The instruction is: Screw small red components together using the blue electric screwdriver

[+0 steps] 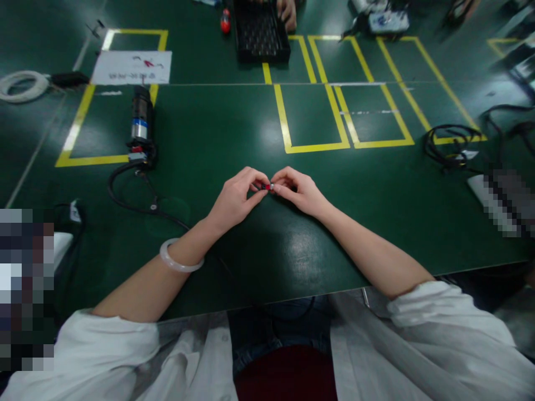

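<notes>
Both my hands meet over the middle of the green table (217, 133). Between their fingertips is a small red and black part (268, 187) with a pale end, too small to name. My left hand (238, 197) pinches its left end, thumb below and fingers above. From the other side, my right hand (298, 192) has its thumb and fingertips closed at the pale end. Curled fingers hide much of the part. To the left lies a black and silver cylindrical device (141, 120) with a blue band, its black cable running toward my left forearm.
Yellow tape (317, 148) marks rectangles on the table. A black tray (262, 39) sits at the far side, with another person's hand (286, 14) on it. A red object (225, 21), a white label sheet (131, 67), a white cable coil (23, 86) and a black cable coil (451, 146) lie around.
</notes>
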`<act>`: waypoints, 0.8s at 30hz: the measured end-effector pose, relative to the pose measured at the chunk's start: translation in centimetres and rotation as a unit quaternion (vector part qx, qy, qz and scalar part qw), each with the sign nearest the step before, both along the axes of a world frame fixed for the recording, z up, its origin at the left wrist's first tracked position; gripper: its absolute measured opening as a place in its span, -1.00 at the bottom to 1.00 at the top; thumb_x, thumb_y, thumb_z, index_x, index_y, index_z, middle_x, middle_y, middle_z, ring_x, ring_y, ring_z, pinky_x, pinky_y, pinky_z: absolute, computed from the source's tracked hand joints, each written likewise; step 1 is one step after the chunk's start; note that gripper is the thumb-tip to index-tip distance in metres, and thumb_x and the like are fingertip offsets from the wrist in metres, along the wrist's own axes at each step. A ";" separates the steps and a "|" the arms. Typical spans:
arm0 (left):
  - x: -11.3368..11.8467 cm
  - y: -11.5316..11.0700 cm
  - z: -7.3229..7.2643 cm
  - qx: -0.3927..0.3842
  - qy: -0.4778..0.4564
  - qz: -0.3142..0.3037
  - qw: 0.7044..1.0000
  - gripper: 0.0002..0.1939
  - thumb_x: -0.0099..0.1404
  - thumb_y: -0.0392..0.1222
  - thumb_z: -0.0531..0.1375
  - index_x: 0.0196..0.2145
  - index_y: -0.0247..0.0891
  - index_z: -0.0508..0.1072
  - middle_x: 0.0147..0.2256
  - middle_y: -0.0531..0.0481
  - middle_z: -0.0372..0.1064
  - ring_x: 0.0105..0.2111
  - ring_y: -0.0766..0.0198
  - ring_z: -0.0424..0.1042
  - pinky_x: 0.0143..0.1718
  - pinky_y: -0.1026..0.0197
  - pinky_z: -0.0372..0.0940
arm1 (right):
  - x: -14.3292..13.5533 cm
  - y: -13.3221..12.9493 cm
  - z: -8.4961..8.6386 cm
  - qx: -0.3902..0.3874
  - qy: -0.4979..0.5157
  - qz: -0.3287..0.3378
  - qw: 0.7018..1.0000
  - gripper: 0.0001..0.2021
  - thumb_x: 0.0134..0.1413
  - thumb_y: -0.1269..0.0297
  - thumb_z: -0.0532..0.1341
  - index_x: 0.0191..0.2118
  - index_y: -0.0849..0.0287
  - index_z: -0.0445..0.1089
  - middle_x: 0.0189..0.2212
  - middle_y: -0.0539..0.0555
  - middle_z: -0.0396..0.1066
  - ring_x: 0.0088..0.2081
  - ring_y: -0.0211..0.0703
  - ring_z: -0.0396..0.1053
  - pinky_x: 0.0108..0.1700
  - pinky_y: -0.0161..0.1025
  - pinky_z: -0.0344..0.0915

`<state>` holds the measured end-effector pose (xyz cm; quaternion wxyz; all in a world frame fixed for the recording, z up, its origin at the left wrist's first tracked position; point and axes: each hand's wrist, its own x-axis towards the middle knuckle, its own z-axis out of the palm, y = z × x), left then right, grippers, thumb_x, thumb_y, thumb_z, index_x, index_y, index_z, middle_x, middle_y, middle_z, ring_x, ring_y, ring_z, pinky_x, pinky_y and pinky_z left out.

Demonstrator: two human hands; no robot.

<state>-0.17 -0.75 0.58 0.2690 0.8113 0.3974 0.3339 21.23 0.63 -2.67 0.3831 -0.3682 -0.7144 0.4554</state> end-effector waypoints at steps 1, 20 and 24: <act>0.1 -0.1 0.1 0.014 0.004 -0.008 1.000 -0.89 0.40 -0.22 0.18 -0.16 -0.26 0.47 -0.19 -0.08 0.43 -0.20 0.20 0.45 -0.14 0.16 0.42 | 0.0 0.1 0.0 -0.006 0.001 0.006 1.000 -0.77 0.26 0.10 0.27 -0.15 0.18 0.41 -0.36 0.00 0.50 -0.37 -0.26 0.39 -0.30 -0.30 0.32; -0.1 0.0 -0.1 0.012 -0.003 0.022 1.000 -0.85 0.38 -0.14 0.25 -0.17 -0.26 0.50 -0.25 -0.06 0.48 -0.26 0.22 0.48 -0.15 0.17 0.42 | 0.1 -0.1 0.3 0.117 -0.051 -0.012 0.992 -0.83 0.17 0.31 0.30 -0.12 0.13 0.38 -0.23 0.03 0.45 -0.26 -0.20 0.42 -0.21 -0.21 0.36; -0.1 0.0 -0.3 0.045 -0.010 0.014 0.999 -0.89 0.38 -0.19 0.26 -0.19 -0.27 0.48 -0.25 -0.04 0.46 -0.25 0.23 0.48 -0.15 0.19 0.41 | 0.2 0.0 0.3 0.138 -0.050 -0.008 0.989 -0.87 0.18 0.33 0.27 -0.14 0.13 0.38 -0.25 0.03 0.44 -0.28 -0.19 0.41 -0.22 -0.21 0.35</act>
